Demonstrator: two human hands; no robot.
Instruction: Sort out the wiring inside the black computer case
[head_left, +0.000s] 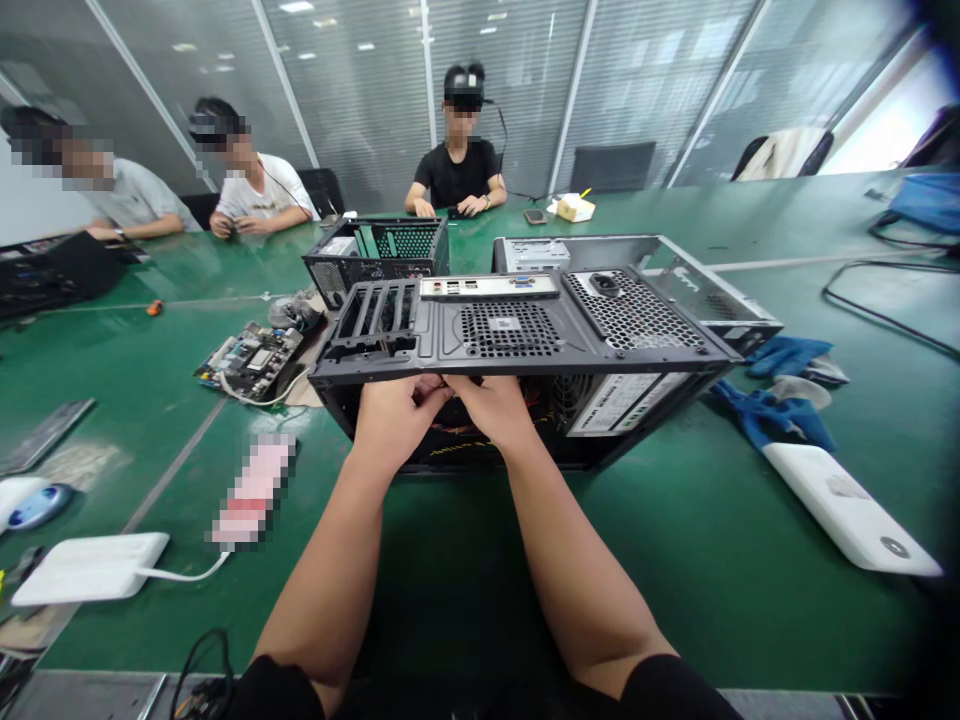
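Observation:
A black desktop computer case (525, 340) lies on its side on the green table (675, 540), open side facing me, with its rear panel on top. My left hand (394, 415) and my right hand (491, 405) reach together into the open side just under the case's upper edge. The fingertips are hidden inside, so what they touch is unclear. A power supply with a white label (622, 400) sits inside the case at the right.
A second open case (382, 255) and a loose motherboard (255, 360) lie at the left behind. Blue cloth (780, 405) and a white device (847, 510) lie at the right. White boxes (90, 570) lie at the left front. Three people sit across the table.

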